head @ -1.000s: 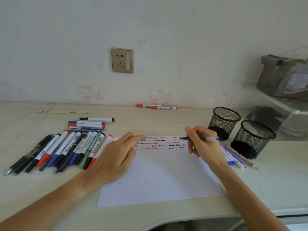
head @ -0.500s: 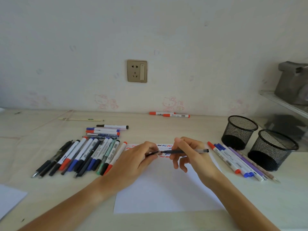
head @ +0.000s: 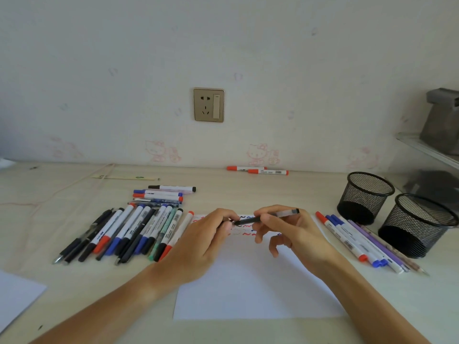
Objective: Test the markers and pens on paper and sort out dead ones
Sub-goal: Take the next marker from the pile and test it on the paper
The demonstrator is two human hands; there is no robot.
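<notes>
A white sheet of paper (head: 250, 289) lies on the desk, with red, blue and black squiggles along its far edge. Above that edge my right hand (head: 288, 229) grips a slim black pen (head: 267, 218) with a clear rear end, held level. My left hand (head: 206, 234) pinches the pen's left tip end; the tip or cap itself is hidden by the fingers. A fanned row of markers and pens (head: 139, 229) lies left of the paper. A smaller group of pens (head: 357, 242) lies to the right.
Two black mesh pen cups (head: 365, 194) (head: 417, 224) stand at the right. Two red-capped markers (head: 258, 170) lie by the wall, and a few more markers (head: 161, 194) lie crosswise behind the left row. Another paper corner (head: 15, 296) shows at the lower left.
My right hand lifted the pen off the paper and brought it left. My left hand left the sheet and took hold of the pen's tip end. The view shifted left.
</notes>
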